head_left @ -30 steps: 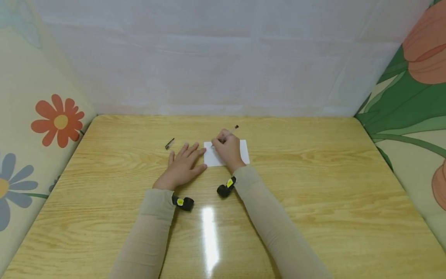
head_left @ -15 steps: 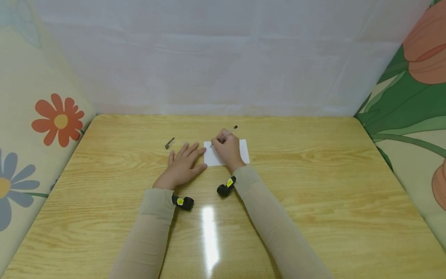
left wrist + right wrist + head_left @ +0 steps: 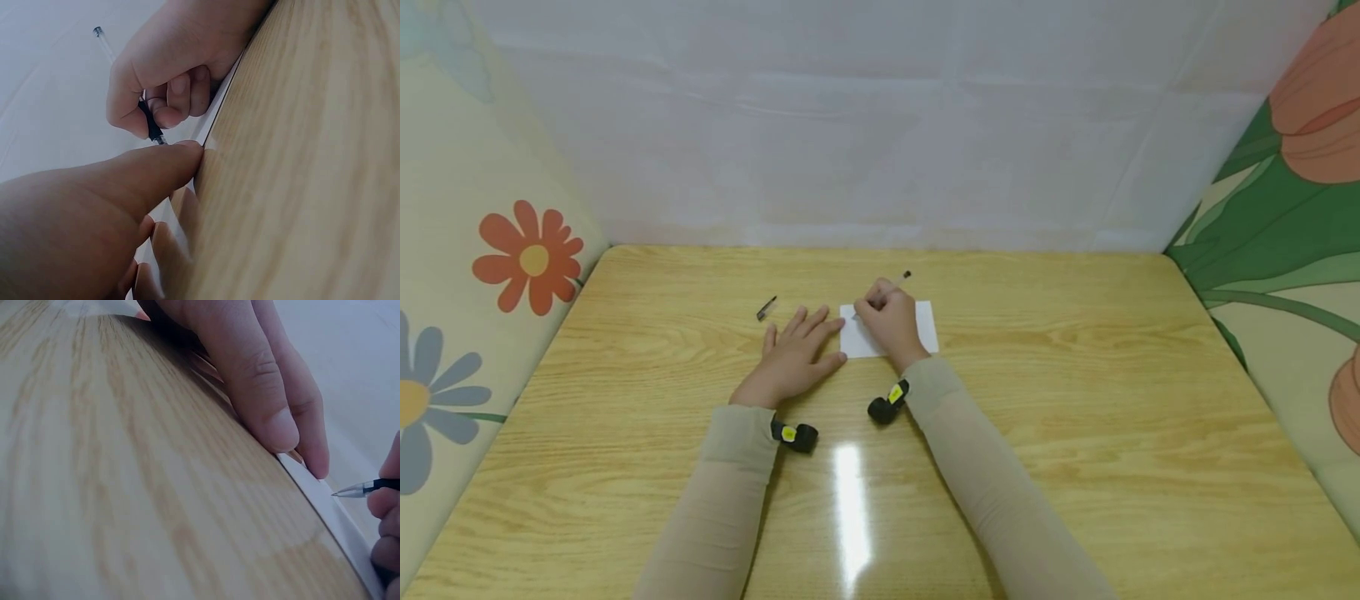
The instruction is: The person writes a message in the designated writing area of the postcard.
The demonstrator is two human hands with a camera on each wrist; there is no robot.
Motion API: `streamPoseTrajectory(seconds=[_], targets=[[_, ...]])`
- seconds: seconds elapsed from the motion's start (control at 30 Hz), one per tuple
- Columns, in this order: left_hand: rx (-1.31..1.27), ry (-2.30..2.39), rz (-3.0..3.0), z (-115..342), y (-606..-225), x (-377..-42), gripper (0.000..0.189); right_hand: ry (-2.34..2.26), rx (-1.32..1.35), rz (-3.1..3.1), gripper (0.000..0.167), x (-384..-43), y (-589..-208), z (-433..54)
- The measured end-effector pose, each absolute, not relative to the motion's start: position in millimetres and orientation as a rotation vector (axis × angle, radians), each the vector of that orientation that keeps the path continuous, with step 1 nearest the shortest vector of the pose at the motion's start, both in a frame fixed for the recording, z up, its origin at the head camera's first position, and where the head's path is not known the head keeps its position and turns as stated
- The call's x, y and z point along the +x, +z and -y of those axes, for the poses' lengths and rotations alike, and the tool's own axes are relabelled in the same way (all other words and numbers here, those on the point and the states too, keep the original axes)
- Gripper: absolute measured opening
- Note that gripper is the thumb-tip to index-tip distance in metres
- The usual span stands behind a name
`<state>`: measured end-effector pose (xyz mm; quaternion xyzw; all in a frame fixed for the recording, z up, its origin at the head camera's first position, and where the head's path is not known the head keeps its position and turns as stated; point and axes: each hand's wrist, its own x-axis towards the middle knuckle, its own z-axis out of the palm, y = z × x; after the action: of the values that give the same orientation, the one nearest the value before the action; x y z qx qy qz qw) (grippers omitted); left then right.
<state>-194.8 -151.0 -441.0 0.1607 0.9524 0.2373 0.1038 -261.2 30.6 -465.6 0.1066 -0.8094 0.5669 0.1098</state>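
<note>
A small white sheet of paper (image 3: pixel 927 327) lies flat on the table. My right hand (image 3: pixel 891 323) rests over it and pinches a clear pen (image 3: pixel 106 45) with a black grip, tilted, its back end pointing up. In the right wrist view the pen's tip (image 3: pixel 336 494) is at the paper; whether it touches cannot be told. My left hand (image 3: pixel 793 354) lies flat with fingers spread, the thumb and index fingertips on the paper's left edge. Beyond the left fingers a pen cap (image 3: pixel 766 308) with a black clip lies on the table.
The wooden table (image 3: pixel 1075 417) stretches to both sides of the arms. A white cloth (image 3: pixel 880 125) hangs behind its far edge. Flower-patterned panels stand at left and right. A black wrist camera (image 3: pixel 795 436) is strapped to the left wrist, another camera (image 3: pixel 887 403) to the right.
The pen's upper end has shifted very slightly to the left since the first frame. The left hand keeps its place on the paper's edge, and the cap lies as before.
</note>
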Motion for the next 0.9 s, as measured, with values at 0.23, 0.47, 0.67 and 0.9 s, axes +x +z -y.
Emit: streamPoseTrajectory(seconds=[0.23, 0.47, 0.67, 0.9], targets=[[0.477, 0.703, -2.808, 150.6, -440.9, -194.7, 0.063, 1.677, 0.307, 2.372, 0.011, -261.8, -465.4, -30.6], [0.477, 0.698, -2.808, 150.5, -441.0, -194.6, 0.063, 1.676, 0.304, 2.39, 0.01, -261.2, -465.0, -30.2], [0.48, 0.704, -2.808, 150.7, -441.3, -195.0, 0.063, 1.662, 0.287, 2.386, 0.011, -261.6, -465.6, -29.7], [0.475, 0.702, -2.807, 150.6, -440.8, -194.8, 0.063, 1.661, 0.259, 2.381, 0.012, -262.0, -466.0, -30.4]])
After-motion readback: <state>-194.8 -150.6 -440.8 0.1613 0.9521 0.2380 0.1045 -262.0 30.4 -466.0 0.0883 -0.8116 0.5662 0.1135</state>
